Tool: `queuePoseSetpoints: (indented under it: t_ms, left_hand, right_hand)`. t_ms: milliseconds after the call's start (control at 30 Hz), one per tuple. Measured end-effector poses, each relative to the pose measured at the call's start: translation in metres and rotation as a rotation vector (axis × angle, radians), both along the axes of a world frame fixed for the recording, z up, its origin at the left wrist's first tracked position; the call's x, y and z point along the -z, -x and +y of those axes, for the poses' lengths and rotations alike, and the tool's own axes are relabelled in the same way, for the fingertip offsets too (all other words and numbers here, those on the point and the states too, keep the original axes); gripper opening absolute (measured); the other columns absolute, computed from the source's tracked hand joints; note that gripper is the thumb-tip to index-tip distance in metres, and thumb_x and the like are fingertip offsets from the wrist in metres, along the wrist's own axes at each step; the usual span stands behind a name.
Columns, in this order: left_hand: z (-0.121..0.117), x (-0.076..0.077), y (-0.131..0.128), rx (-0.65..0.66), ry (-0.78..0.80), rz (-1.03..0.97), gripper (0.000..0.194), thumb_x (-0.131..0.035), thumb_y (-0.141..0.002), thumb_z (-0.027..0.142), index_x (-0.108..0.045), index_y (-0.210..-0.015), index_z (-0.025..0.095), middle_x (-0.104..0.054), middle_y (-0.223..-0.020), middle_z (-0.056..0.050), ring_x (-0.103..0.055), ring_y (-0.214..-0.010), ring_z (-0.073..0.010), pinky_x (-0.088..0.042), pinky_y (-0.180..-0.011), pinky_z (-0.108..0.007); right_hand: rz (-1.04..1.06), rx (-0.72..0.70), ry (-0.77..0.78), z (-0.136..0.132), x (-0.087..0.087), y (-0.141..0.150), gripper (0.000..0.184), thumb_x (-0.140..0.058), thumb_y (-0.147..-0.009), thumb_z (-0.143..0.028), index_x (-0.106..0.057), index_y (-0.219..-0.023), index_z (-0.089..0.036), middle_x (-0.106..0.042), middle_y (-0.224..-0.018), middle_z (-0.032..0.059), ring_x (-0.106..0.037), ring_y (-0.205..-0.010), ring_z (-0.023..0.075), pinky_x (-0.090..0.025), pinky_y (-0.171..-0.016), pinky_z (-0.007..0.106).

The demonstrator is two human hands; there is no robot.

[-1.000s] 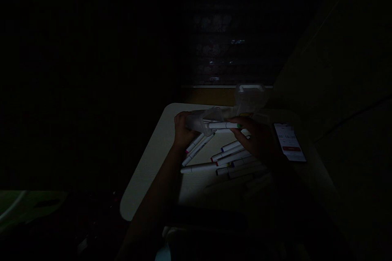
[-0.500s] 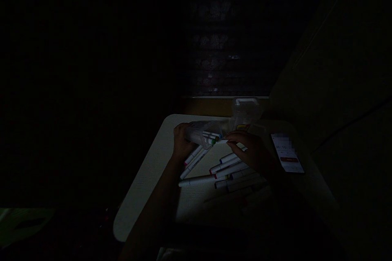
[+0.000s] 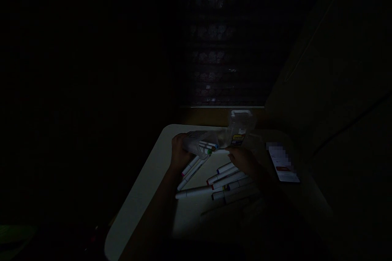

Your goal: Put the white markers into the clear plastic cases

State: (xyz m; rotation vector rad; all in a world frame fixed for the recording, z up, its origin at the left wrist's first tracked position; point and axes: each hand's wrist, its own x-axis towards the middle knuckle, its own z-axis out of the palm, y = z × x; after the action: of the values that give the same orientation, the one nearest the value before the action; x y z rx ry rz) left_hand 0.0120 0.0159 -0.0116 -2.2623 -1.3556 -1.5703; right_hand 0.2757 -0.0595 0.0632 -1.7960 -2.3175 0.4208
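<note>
My left hand (image 3: 180,151) is closed round a clear plastic case (image 3: 193,143), which lies tilted with its open end toward the right. Several markers (image 3: 208,147) with green, brown and blue ends show in that opening. Close to the opening, my right hand (image 3: 243,160) pinches a white marker (image 3: 220,151) between thumb and fingers. Below both hands, several loose white markers (image 3: 226,180) with red, blue and dark ends lie on the white table (image 3: 147,179). Dim light hides the lower markers and part of the right hand.
A clear plastic container (image 3: 241,124) with a handle and a yellow label stands at the table's back. To the right lies a phone (image 3: 283,163) with a lit screen. Behind the table is a dark slatted shutter (image 3: 220,57).
The whole view has shifted, so everything sits slightly lower in the picture. My right hand's marker is now more level beside the case opening. My left hand still holds the case.
</note>
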Motion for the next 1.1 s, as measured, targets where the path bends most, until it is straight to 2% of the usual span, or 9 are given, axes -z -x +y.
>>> queuePoseSetpoints:
  t_ms: [267,467,667,800,933,1100]
  left_hand:
    - [0.0,0.0,0.001,-0.013,0.029,0.021,0.05,-0.068,-0.069,0.042,-0.058,-0.111,0.017,-0.063,-0.109,-0.012,-0.058,-0.106,-0.0302,-0.048,-0.092,-0.046]
    - [0.0,0.001,0.0,0.019,-0.005,0.003,0.05,-0.071,-0.068,0.038,-0.056,-0.111,0.017,-0.061,-0.109,-0.012,-0.057,-0.105,-0.0306,-0.048,-0.091,-0.047]
    - [0.0,0.002,-0.001,-0.003,-0.002,-0.005,0.049,-0.069,-0.069,0.039,-0.056,-0.111,0.017,-0.06,-0.11,-0.012,-0.056,-0.106,-0.03,-0.049,-0.09,-0.046]
    - [0.0,0.0,-0.001,0.02,0.012,-0.004,0.047,-0.069,-0.07,0.038,-0.057,-0.11,0.017,-0.061,-0.107,-0.011,-0.057,-0.104,-0.0294,-0.048,-0.091,-0.046]
    - [0.0,0.002,-0.001,0.022,-0.003,-0.016,0.046,-0.069,-0.07,0.037,-0.056,-0.109,0.018,-0.061,-0.108,-0.011,-0.056,-0.105,-0.029,-0.048,-0.092,-0.045]
    - [0.0,0.002,-0.002,0.0,0.02,-0.002,0.048,-0.069,-0.069,0.039,-0.054,-0.11,0.019,-0.06,-0.109,-0.01,-0.056,-0.105,-0.0288,-0.047,-0.092,-0.045]
  right_hand:
    - [-0.095,0.057,0.032,0.003,0.003,-0.003,0.039,-0.046,-0.086,-0.015,-0.069,-0.116,-0.022,-0.071,-0.116,0.0094,-0.068,-0.108,0.0228,-0.052,-0.091,0.032]
    - [-0.147,0.086,0.038,0.005,0.006,-0.004,0.031,-0.05,-0.085,-0.017,-0.074,-0.103,-0.022,-0.074,-0.108,0.0106,-0.069,-0.102,0.024,-0.051,-0.088,0.033]
    - [-0.139,0.058,0.015,0.007,0.006,-0.006,0.032,-0.051,-0.086,-0.02,-0.072,-0.11,-0.026,-0.072,-0.114,0.0053,-0.068,-0.104,0.0205,-0.05,-0.089,0.029]
    - [-0.12,0.016,-0.02,0.005,0.0,-0.009,0.038,-0.049,-0.086,-0.017,-0.068,-0.118,-0.026,-0.068,-0.124,0.0029,-0.065,-0.109,0.0184,-0.049,-0.093,0.027]
    - [-0.125,0.008,-0.048,0.0,-0.012,-0.014,0.04,-0.051,-0.085,-0.018,-0.066,-0.122,-0.022,-0.068,-0.124,0.0065,-0.063,-0.112,0.0221,-0.048,-0.096,0.032]
    - [-0.112,-0.031,-0.097,-0.008,-0.029,-0.018,0.038,-0.053,-0.084,-0.017,-0.068,-0.119,-0.019,-0.068,-0.122,0.0072,-0.056,-0.12,0.0231,-0.04,-0.107,0.034]
